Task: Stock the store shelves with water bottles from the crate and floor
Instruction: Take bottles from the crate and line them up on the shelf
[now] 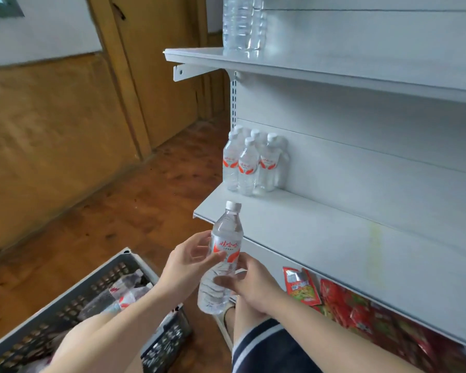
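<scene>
Head camera: you are holding a clear plastic water bottle with a white cap and red-and-white label [226, 249] nearly upright before the white metal middle shelf [320, 238]. Your left hand [189, 261] is curling its fingers round the label, and your right hand [249, 286] is gripping the lower body. A cluster of matching bottles [249, 165] is standing at the shelf's left end, others [240, 25] on the top shelf [307, 68]. More bottles [124, 296] are lying in the grey slatted plastic crate [65, 301], so stocking appears partly done.
</scene>
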`<control>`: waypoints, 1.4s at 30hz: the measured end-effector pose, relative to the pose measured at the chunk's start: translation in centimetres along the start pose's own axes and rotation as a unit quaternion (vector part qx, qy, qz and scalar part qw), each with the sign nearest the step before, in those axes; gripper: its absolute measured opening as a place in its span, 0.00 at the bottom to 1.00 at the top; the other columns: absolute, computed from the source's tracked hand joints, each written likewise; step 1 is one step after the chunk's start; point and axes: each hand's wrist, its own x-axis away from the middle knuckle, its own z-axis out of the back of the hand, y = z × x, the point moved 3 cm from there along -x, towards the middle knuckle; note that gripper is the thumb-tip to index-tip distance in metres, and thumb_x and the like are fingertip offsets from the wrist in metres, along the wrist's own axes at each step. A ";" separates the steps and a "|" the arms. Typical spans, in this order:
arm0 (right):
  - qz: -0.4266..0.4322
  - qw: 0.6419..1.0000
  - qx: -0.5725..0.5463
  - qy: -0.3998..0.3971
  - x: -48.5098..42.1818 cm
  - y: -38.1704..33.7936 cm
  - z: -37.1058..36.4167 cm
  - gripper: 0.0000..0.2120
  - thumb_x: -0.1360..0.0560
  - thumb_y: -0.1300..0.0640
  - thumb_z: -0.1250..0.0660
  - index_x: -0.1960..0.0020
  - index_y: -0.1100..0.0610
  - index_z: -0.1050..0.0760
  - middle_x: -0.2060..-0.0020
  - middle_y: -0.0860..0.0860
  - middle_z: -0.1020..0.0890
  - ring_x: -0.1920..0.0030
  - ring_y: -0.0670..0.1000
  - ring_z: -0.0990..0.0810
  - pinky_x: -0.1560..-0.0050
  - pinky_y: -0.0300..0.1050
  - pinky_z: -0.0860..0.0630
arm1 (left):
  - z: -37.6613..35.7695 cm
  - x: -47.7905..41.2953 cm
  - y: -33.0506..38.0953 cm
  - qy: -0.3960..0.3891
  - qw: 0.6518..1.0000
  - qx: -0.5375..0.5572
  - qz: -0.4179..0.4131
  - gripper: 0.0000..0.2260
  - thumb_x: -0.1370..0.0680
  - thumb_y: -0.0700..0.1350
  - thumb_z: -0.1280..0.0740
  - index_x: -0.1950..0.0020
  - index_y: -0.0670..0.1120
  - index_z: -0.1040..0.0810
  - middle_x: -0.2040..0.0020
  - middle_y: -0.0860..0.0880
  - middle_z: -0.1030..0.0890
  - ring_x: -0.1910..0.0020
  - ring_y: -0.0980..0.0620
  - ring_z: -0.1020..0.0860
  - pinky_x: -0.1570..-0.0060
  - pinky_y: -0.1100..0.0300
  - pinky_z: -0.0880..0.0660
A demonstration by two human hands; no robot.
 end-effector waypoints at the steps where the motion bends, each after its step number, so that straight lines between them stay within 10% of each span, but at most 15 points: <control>1: -0.001 1.000 -0.019 0.016 -1.0 0.6 0.7 0.32 0.37 0.27 0.26 0.37 0.37 0.30 0.41 0.37 0.18 0.42 0.44 0.18 0.40 0.50 0.20 | -0.7 -1.4 0.3 -0.010 1.000 -0.003 -0.009 0.18 0.28 0.56 0.24 0.41 0.65 0.23 0.47 0.65 0.16 0.46 0.61 0.18 0.44 0.58 0.19; 12: 0.011 0.981 -0.032 0.189 -13.0 3.4 9.5 0.24 0.31 0.52 0.20 0.41 0.48 0.27 0.51 0.39 0.20 0.50 0.39 0.21 0.52 0.30 0.23 | -6.8 -14.5 -0.9 -0.072 0.989 -0.107 -0.066 0.22 0.17 0.45 0.34 0.24 0.57 0.31 0.29 0.61 0.26 0.35 0.63 0.25 0.42 0.75 0.28; 19: 0.033 0.965 0.002 0.258 -19.9 5.9 12.7 0.29 0.31 0.56 0.20 0.34 0.50 0.29 0.42 0.46 0.21 0.42 0.47 0.22 0.40 0.52 0.21 | -8.8 -19.6 -6.7 -0.098 0.959 -0.263 -0.024 0.25 0.18 0.45 0.35 0.21 0.53 0.35 0.22 0.55 0.34 0.25 0.54 0.32 0.25 0.57 0.35; 25: 0.062 0.950 0.055 0.303 -24.8 5.1 14.5 0.29 0.28 0.56 0.22 0.31 0.54 0.30 0.38 0.52 0.23 0.37 0.54 0.24 0.39 0.58 0.23 | -9.0 -20.0 -11.2 -0.157 0.906 -0.383 -0.090 0.34 0.24 0.59 0.62 0.17 0.54 0.55 0.19 0.59 0.60 0.20 0.59 0.63 0.26 0.68 0.69; 31: 0.003 0.936 0.185 0.299 -27.1 3.1 15.1 0.24 0.23 0.49 0.28 0.35 0.62 0.29 0.41 0.61 0.21 0.41 0.64 0.21 0.45 0.53 0.25 | -8.6 -19.8 -11.8 -0.172 0.892 -0.404 -0.107 0.31 0.21 0.60 0.60 0.18 0.56 0.61 0.21 0.61 0.66 0.25 0.64 0.72 0.30 0.70 0.75; 37: -0.096 0.939 0.234 0.232 -24.3 3.5 13.3 0.21 0.20 0.46 0.34 0.40 0.64 0.25 0.42 0.62 0.19 0.40 0.63 0.22 0.45 0.51 0.27 | -7.1 -17.2 -12.1 -0.173 0.899 -0.392 -0.090 0.30 0.15 0.50 0.44 0.17 0.55 0.58 0.19 0.61 0.62 0.22 0.63 0.66 0.25 0.68 0.68; 42: 0.006 0.976 0.136 0.168 -18.4 1.2 5.2 0.15 0.21 0.58 0.34 0.36 0.62 0.25 0.41 0.57 0.22 0.40 0.56 0.22 0.37 0.46 0.28 | -2.4 -10.5 -13.2 -0.081 0.953 -0.289 0.030 0.29 0.18 0.42 0.37 0.20 0.57 0.40 0.23 0.68 0.46 0.23 0.59 0.38 0.26 0.65 0.37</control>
